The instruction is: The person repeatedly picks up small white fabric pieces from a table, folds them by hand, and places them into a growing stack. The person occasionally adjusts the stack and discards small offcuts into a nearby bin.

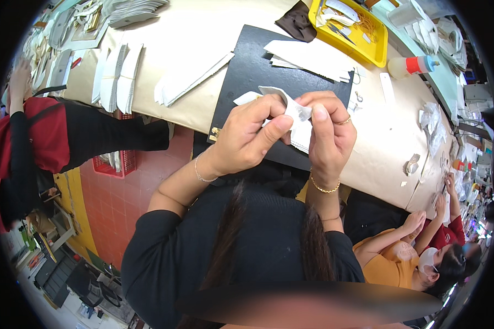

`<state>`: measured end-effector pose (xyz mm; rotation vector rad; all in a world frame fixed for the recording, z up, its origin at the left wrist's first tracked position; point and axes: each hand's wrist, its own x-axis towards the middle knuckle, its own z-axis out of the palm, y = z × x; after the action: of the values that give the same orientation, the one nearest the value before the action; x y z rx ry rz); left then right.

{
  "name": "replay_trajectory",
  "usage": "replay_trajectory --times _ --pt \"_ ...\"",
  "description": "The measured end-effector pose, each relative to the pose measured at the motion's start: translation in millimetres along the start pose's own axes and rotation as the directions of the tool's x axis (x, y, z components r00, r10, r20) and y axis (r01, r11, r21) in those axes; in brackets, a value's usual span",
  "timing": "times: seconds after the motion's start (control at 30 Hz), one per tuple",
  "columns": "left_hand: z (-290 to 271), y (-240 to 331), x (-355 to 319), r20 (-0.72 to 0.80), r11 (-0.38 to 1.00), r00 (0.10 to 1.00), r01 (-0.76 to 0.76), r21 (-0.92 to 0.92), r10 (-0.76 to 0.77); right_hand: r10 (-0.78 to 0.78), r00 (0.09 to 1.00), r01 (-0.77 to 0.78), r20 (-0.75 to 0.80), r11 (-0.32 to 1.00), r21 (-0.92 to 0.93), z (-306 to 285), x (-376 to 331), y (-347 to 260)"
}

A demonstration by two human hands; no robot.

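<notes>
My left hand [252, 131] and my right hand [330, 129] are raised close together above a black board [241, 71]. Between them is a thin white-grey piece of sheet material [295, 108], bent into a curl. Both hands pinch it between thumb and fingers, the left at one side and the right at the other. Its lower part is partly hidden by my fingers. Beyond my hands, a stack of long white pieces [304, 59] lies on the board. More white pieces [301, 137] show below, between my hands.
A fanned stack of white strips [189, 79] and banded bundles [112, 77] lie to the left. Far right are a yellow tray [377, 52], a dark cloth [296, 22] and a blue-capped bottle [411, 66]. Other people sit at right [389, 252] and stand at left [33, 131].
</notes>
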<state>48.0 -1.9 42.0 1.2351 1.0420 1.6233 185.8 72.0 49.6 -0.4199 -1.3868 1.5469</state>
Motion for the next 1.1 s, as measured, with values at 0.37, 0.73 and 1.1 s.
replay_trajectory --times 0.37,0.73,1.1 --pt "-3 -1 8 0.12 0.971 0.988 -0.119 0.206 0.096 -0.015 0.998 0.005 -0.053 0.982 -0.189 -8 0 -1" --pt "-19 10 -26 0.312 0.993 0.945 0.068 0.096 -0.095 -0.194 0.737 0.102 -0.647 0.979 -0.177 -156 46 11" --pt "-57 -26 -4 0.184 0.941 0.946 0.217 0.258 -0.269 -0.168 0.932 0.093 -0.322 0.967 -0.236 -112 51 -34"
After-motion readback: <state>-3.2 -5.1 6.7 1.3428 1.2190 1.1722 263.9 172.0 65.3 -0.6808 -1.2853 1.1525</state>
